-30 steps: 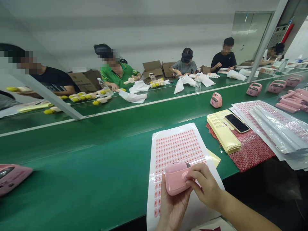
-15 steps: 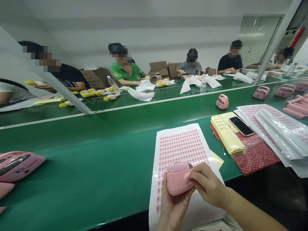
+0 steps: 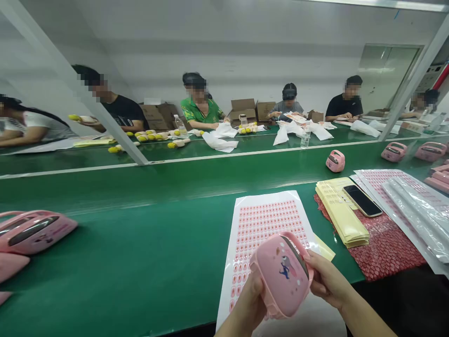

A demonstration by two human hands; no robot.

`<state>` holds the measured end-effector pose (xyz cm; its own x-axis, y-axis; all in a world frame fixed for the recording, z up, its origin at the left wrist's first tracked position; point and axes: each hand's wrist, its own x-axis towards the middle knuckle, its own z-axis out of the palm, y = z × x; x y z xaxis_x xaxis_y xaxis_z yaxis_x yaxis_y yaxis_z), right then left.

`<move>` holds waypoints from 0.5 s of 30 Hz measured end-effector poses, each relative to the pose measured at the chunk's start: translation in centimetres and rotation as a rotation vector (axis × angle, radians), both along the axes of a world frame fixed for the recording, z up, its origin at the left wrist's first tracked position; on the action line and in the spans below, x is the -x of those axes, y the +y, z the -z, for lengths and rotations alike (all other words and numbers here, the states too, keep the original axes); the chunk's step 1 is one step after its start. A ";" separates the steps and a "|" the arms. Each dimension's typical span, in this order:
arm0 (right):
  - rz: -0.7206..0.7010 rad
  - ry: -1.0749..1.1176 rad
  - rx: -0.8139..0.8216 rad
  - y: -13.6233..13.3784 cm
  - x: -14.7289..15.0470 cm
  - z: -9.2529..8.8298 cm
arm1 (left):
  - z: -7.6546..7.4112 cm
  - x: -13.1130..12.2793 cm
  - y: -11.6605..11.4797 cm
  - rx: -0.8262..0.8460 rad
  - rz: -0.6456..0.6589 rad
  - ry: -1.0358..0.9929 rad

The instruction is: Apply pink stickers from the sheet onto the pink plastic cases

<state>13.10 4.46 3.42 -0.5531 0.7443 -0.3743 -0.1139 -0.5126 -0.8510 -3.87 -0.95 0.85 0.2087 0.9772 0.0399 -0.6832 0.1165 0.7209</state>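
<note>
Both my hands hold a small pink plastic device (image 3: 282,274) with a cartoon picture on its face, just above the near edge of the green belt. My left hand (image 3: 250,302) grips its left side from below. My right hand (image 3: 324,281) closes on its right side, fingers curled round the edge. Under the device lies a white sheet of small pink stickers (image 3: 266,224), partly covered by it.
More pink devices lie at the far left (image 3: 33,229) and back right (image 3: 335,160). Yellow backing strips (image 3: 342,215), a phone (image 3: 362,200), red bubble wrap (image 3: 386,248) and stacked sticker sheets (image 3: 410,196) sit to the right. Several people work across the green conveyor belt (image 3: 140,243).
The pink device has been turned so its picture face points up at me. My right hand has shifted from its front to its right edge. The camera has swung left and up.
</note>
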 end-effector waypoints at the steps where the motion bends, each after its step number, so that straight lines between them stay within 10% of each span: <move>1: 0.023 0.001 -0.007 0.3 -0.1 -0.4 | 0.0 0.5 0.9 -0.025 0.021 0.101; 7: 0.294 -0.367 -0.483 5.6 -0.9 -3.3 | 0.0 4.6 8.5 -0.212 -0.097 1.156; 11: 0.420 -0.833 -0.927 11.7 0.1 -5.6 | 1.8 5.6 10.8 -0.262 -0.172 1.351; 15: 0.496 -1.074 -0.957 18.5 2.4 -7.1 | 2.9 5.2 10.9 -0.383 -0.171 1.429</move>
